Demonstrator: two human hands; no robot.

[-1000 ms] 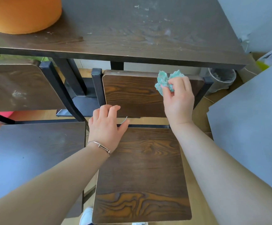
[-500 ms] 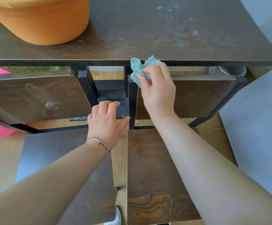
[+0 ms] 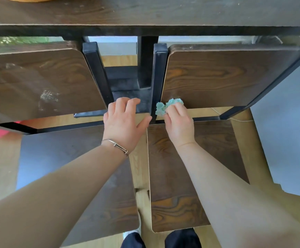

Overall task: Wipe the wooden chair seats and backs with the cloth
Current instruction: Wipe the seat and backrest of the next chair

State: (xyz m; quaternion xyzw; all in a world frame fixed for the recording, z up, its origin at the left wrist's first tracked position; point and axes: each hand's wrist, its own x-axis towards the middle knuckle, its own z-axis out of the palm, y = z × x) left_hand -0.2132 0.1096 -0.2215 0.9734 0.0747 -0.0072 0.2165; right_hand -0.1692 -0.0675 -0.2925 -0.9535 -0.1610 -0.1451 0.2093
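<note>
Cloth [image 3: 165, 106], bunched and teal, is pinched in my right hand [image 3: 179, 126] against the lower left corner of the right chair back [image 3: 226, 76]; my left hand [image 3: 123, 124] hovers spread, holding nothing.

Crumpled teal cloth [image 3: 165, 105] against lower-left corner of right chair back [image 3: 226, 76].

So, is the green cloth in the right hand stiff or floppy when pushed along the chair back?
Probably floppy: the cloth is crumpled into a wad in the right hand. Likely light, as a pinch holds it. It may bunch rather than slide flat on the chair back.
</note>
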